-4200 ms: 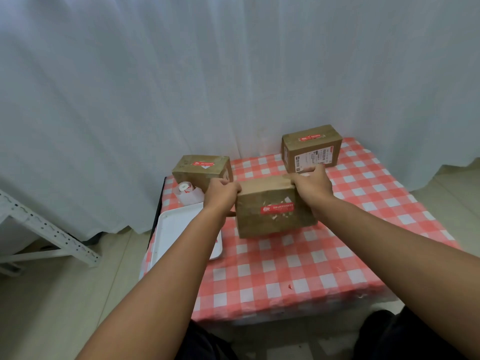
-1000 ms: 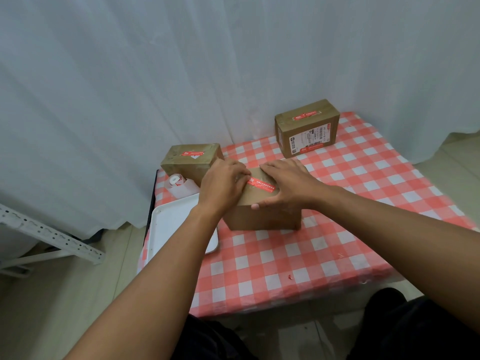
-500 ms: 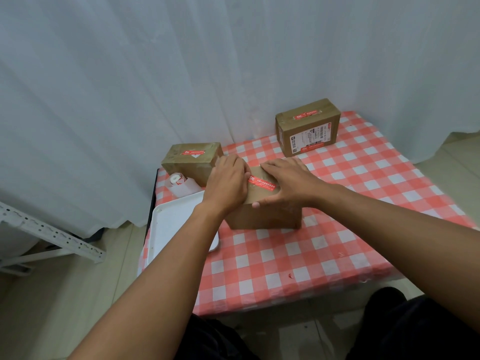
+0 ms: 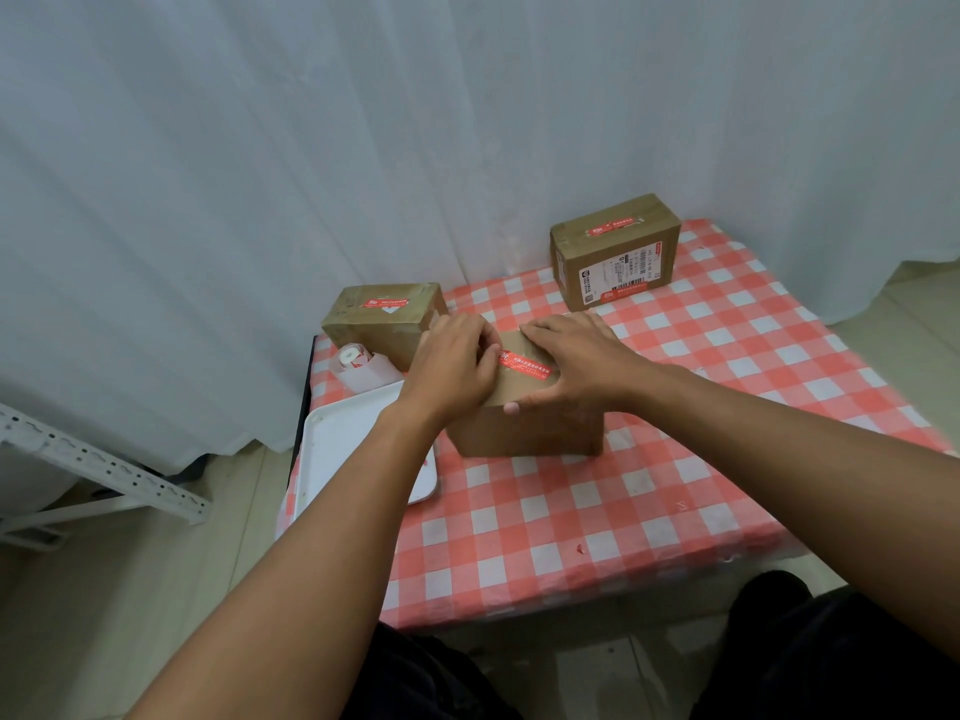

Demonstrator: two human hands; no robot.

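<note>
A brown cardboard box (image 4: 524, 433) stands on the red-and-white checked table (image 4: 597, 511) with a red sticker (image 4: 525, 364) on its top face. My left hand (image 4: 452, 363) sits at the box's top left corner, fingers curled over it, with the thumb touching the sticker's left end. Over the right part of the top lies my right hand (image 4: 576, 361), fingers straight and flat. Its thumb reaches down to the front edge. Both hands hide much of the top face.
Two more taped boxes stand on the table: one at the back left (image 4: 382, 322), one at the back right (image 4: 615, 252). A white tray (image 4: 337, 449) lies at the left edge, with a roll of stickers (image 4: 358, 366) behind it. A white curtain hangs behind the table, and a metal frame (image 4: 104, 475) stands on the floor to the left.
Four seconds ago both hands held the box tilted with the sticker facing me; now it stands flat, sticker on top. Over the last second the hands have hardly moved.
</note>
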